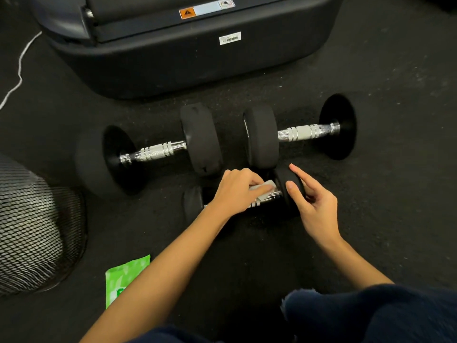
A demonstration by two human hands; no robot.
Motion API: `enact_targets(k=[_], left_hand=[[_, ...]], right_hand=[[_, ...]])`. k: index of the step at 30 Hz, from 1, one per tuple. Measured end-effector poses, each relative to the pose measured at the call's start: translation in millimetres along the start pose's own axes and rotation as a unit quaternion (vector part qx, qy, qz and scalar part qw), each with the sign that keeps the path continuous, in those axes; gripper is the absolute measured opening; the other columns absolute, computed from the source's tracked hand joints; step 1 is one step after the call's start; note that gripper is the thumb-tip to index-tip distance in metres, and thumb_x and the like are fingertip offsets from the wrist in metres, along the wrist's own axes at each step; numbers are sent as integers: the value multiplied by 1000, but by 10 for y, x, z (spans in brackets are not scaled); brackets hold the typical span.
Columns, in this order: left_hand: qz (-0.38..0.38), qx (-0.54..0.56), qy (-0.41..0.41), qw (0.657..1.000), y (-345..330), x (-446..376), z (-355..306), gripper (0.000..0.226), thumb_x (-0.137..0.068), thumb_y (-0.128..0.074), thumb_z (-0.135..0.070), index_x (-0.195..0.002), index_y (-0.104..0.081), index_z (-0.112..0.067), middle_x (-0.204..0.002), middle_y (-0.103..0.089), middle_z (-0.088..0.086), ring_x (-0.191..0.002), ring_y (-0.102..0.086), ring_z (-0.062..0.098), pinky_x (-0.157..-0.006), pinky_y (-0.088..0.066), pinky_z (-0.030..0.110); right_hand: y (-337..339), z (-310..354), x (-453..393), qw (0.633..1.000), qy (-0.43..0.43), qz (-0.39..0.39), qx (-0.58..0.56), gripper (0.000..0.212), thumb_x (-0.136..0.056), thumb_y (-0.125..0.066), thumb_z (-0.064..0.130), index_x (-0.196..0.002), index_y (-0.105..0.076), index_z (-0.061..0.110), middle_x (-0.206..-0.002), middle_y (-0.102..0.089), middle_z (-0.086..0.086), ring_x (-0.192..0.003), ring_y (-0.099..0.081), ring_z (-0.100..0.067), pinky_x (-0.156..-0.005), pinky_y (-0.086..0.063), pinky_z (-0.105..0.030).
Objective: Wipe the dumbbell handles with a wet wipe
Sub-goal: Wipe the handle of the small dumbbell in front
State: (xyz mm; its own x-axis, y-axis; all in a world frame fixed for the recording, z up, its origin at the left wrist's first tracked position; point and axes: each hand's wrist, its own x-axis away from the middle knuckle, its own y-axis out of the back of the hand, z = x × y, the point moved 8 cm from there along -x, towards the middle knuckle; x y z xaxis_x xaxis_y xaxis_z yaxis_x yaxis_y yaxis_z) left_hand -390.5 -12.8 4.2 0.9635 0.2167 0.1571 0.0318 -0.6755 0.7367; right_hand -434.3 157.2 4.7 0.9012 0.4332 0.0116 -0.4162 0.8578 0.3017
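step: wiping handle of small black dumbbell with chrome handle (265, 197), nearest on dark floor | left hand (235, 191) curls round pale wet wipe (263, 188) pressed on handle | right hand (310, 201) fingers loosely extended, touching right weight head | handle axis left-right, so stroke runs sideways | two larger black dumbbells (158, 151) beyond appear unwiped

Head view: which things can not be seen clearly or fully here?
- Small dumbbell: handle mostly hidden by the left hand and its wipe.
- Green wipes pack: partly covered by the left forearm.
- Barcode label on the black machine: print too small.
- Mesh object: cut by the left edge.
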Motion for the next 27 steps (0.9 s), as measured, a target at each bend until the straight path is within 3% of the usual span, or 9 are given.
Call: enact_targets(k=[3, 5, 7, 10, 15, 19, 24, 27], left_hand=[[38, 5, 4, 999, -17, -17, 38, 29, -85, -69, -46, -99, -77, -22, -95, -75, -5, -93, -68, 11, -93, -50, 41], [42, -20, -27, 999, -14, 20, -26, 36, -80, -73, -46, -108, -75, -23, -101, -75, -5, -96, -67, 12, -95, -48, 39], [18, -73, -65, 995, 1, 71, -110, 41, -82, -70, -48, -114, -73, -24, -102, -74, -4, -94, -63, 15, -96, -41, 33], [-26, -223, -137, 965, -59, 161, -282, 35, -91, -58, -49, -112, -69, -23, -97, -72, -3, -83, -53, 19, -85, -26, 28], [-138, -314, -199, 918, -256, 407, -296, 36, -91, -52, -31, -113, -68, -8, -99, -72, 3, -85, -67, 18, -93, -33, 33], [-186, -293, -221, 911, -244, 476, -283, 37, -86, -67, -28, -117, -68, -7, -107, -72, 5, -92, -68, 17, -98, -34, 35], [-116, -125, -158, 972, -70, 315, -277, 39, -91, -54, -40, -109, -73, -12, -97, -75, 0, -89, -68, 15, -100, -28, 27], [-113, -47, -100, 987, 19, 202, -172, 29, -96, -56, -39, -103, -75, -19, -86, -75, -5, -84, -60, 8, -102, -22, 18]], right_hand=[[9, -6, -12, 1000, -4, 5, -6, 50, -89, -63, 38, -138, -56, 30, -96, -69, 17, -97, -67, 1, -89, -54, -27], [11, -10, -15, 1000, -6, 5, -9, 50, -90, -63, 38, -138, -55, 30, -109, -72, 8, -105, -67, -1, -94, -55, -32], [9, 2, -6, 1000, -5, 4, -7, 49, -90, -63, 38, -138, -55, 31, -115, -72, 4, -109, -66, -3, -95, -55, -36], [7, 14, -2, 1000, -3, 3, -6, 50, -90, -62, 39, -138, -55, 30, -118, -70, 6, -110, -64, 0, -97, -54, -37], [6, 23, -7, 1000, 0, 3, 4, 52, -89, -61, 41, -139, -54, 29, -114, -72, -4, -109, -66, -5, -95, -55, -35], [11, 20, -4, 1000, -4, 0, -8, 50, -90, -63, 37, -138, -56, 27, -120, -70, 1, -111, -65, -2, -97, -54, -36], [10, 28, 4, 1000, -5, 0, -3, 50, -90, -62, 38, -138, -55, 29, -121, -69, 3, -112, -64, -1, -97, -54, -39], [16, 33, 0, 1000, -5, -2, 0, 49, -90, -63, 37, -138, -56, 29, -118, -70, 6, -110, -65, -2, -96, -54, -41]])
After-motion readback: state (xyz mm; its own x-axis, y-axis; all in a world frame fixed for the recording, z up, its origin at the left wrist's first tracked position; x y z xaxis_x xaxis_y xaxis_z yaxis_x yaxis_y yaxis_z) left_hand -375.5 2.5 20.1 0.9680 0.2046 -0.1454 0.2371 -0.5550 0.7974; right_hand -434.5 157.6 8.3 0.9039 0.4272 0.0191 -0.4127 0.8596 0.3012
